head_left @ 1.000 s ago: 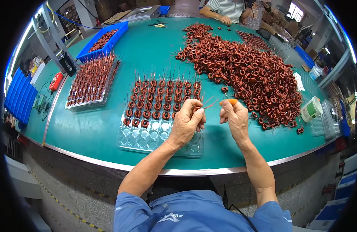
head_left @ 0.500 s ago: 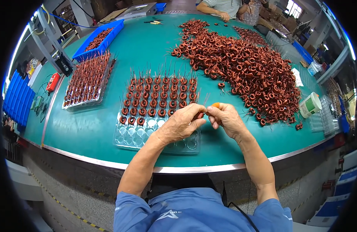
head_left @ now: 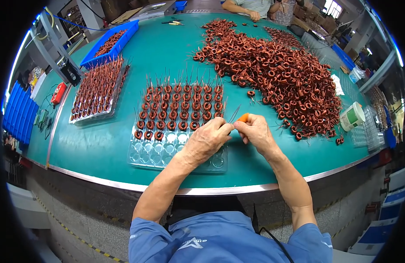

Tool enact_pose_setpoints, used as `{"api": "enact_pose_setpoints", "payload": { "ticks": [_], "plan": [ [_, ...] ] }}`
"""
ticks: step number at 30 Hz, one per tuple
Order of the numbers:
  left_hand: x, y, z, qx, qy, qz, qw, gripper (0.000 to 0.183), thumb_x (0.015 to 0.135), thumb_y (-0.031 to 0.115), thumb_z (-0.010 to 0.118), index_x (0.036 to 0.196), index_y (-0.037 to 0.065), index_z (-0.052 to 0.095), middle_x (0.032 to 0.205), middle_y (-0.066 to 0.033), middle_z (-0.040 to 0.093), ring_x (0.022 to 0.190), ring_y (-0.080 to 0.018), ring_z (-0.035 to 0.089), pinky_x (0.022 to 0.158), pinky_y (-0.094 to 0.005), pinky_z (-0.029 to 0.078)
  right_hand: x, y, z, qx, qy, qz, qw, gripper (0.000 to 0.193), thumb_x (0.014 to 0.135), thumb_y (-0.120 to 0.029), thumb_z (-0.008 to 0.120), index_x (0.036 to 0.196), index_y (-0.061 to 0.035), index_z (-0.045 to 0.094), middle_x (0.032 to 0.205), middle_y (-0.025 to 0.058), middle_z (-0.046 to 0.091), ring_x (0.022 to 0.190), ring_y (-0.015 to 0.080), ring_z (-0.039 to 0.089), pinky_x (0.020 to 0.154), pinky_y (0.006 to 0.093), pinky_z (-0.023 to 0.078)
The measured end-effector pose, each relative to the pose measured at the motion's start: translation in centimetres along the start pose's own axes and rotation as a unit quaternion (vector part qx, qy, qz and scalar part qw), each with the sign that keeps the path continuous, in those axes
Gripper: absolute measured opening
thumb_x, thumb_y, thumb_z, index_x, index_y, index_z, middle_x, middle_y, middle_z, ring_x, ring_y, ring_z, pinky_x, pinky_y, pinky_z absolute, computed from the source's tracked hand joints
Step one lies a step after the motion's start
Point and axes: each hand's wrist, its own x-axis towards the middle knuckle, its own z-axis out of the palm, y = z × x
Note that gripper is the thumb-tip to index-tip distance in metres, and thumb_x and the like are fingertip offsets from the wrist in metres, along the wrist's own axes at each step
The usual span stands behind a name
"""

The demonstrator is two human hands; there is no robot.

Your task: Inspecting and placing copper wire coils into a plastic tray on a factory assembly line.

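While the green worktop (head_left: 97, 149) carried a heap of red coils (head_left: 277, 74) right of a clear tray (head_left: 156, 158), the left hand (head_left: 207, 139) and right hand (head_left: 257, 133) met, both grips closed, the left apparently on a finger-hidden coil, thin wire leads (head_left: 234, 114) rising between them.

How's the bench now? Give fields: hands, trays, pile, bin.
Left hand: closed, apparently on a coil its fingers hide; wire leads protrude
Right hand: fingertips beside the left's
Middle tray: transparent, coils fill its farther rows
Left tray: transparent, holding coils
Coil pile: loose, beyond the right hand
Blue bin: coils inside, beyond the left tray
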Motion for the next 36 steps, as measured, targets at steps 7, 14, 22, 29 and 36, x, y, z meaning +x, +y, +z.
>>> {"api": "enact_pose_setpoints", "payload": {
  "ticks": [7, 14, 22, 29, 36],
  "plan": [
    [0.6, 0.8, 0.0, -0.462, 0.085, -0.224, 0.854, 0.024, 0.084, 0.01, 0.07, 0.101, -0.002, 0.057, 0.081, -0.0052, 0.062, 0.069, -0.0133, 0.061, 0.062, -0.0262, 0.053, -1.5, -1.4, 1.0, -0.031, 0.095, -0.129, 0.987, 0.02, 0.086, -0.017, 0.066, 0.083, 0.0025, 0.063, 0.06, 0.0013, 0.058, 0.05, 0.0064, 0.051, 0.044, 0.0226, 0.04],
    [0.2, 1.1, 0.6, -0.484, 0.069, -0.217, 0.845, 0.019, 0.097, 0.008, 0.046, 0.112, -0.004, 0.048, 0.09, -0.0125, 0.061, 0.075, -0.016, 0.062, 0.067, -0.0282, 0.055, -2.7, -1.7, 2.1, -0.042, 0.117, -0.207, 0.97, 0.014, 0.09, -0.013, 0.062, 0.092, 0.0008, 0.065, 0.066, 0.0029, 0.061, 0.052, 0.0067, 0.053, 0.047, 0.0203, 0.042],
    [0.2, 1.8, 0.6, -0.606, 0.053, -0.204, 0.767, 0.021, 0.1, 0.012, 0.04, 0.114, -0.002, 0.042, 0.092, -0.0128, 0.056, 0.075, -0.0162, 0.06, 0.064, -0.0292, 0.054, -2.9, -2.4, 1.1, 0.036, 0.059, -0.198, 0.978, 0.016, 0.089, -0.012, 0.062, 0.087, 0.0034, 0.064, 0.068, 0.0042, 0.062, 0.054, 0.0073, 0.054, 0.047, 0.0203, 0.043],
    [0.7, 1.6, -0.1, -0.631, 0.07, -0.233, 0.737, 0.041, 0.098, 0.013, 0.045, 0.134, -0.001, 0.029, 0.096, -0.0127, 0.057, 0.079, -0.0186, 0.06, 0.068, -0.0308, 0.054, -1.5, -1.3, 0.0, 0.048, 0.045, -0.14, 0.988, 0.03, 0.086, -0.023, 0.071, 0.096, 0.0032, 0.062, 0.069, 0.0032, 0.06, 0.055, 0.0068, 0.054, 0.048, 0.019, 0.043],
    [0.4, 1.2, -0.1, -0.611, 0.033, -0.245, 0.752, 0.027, 0.097, 0.013, 0.048, 0.119, -0.003, 0.05, 0.087, -0.0083, 0.06, 0.071, -0.0139, 0.06, 0.061, -0.0267, 0.053, -1.2, -1.3, 0.9, 0.135, 0.019, -0.192, 0.972, 0.03, 0.086, -0.018, 0.07, 0.107, -0.0001, 0.06, 0.077, 0.0035, 0.059, 0.057, 0.0081, 0.053, 0.052, 0.0202, 0.043]
  ]
}}
